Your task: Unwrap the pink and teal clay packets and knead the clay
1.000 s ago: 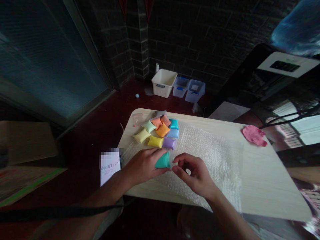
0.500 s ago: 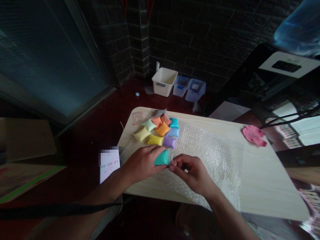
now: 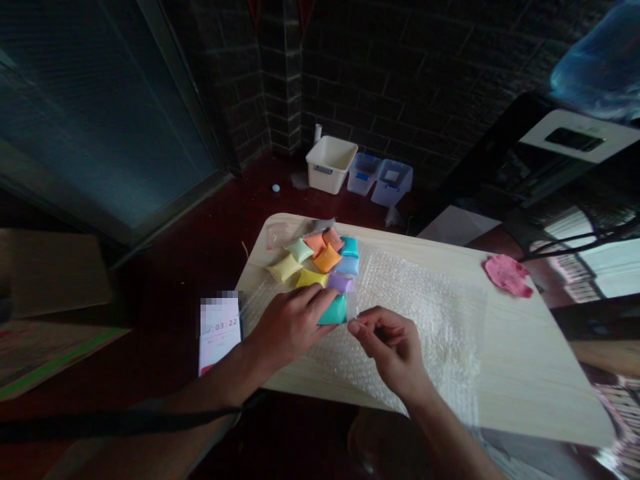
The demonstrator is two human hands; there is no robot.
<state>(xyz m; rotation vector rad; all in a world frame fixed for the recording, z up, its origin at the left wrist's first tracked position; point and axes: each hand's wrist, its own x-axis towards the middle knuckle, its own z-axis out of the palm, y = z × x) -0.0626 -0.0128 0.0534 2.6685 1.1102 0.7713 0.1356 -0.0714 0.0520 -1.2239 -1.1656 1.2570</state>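
Observation:
A small teal-green packet of what looks like modelling clay [image 3: 334, 311] is held above the table between both hands. My left hand [image 3: 295, 320] grips its left side, thumb and fingers closed round it. The fingertips of my right hand [image 3: 387, 343] pinch the clear edge on the packet's right end. Just beyond my left hand lie several similar packets: a yellow packet [image 3: 311, 277], a purple packet [image 3: 341, 283], an orange packet [image 3: 328, 258], a pale yellow packet [image 3: 285, 267] and others. Bubble wrap [image 3: 420, 313] spreads under and right of the hands.
A flattened pink piece [image 3: 508, 275] lies on the right of the wooden table [image 3: 540, 380]. A phone [image 3: 220, 333] showing a timer is beside the left edge. Beyond, a white basket [image 3: 331, 163] and clear boxes [image 3: 393, 181] stand on the floor. A cardboard box [image 3: 55, 280] is at left.
Both hands have shifted slightly right with the teal-green packet. More of its clear edge shows between the hands. The phone's timer has advanced from 03:21 to 03:22.

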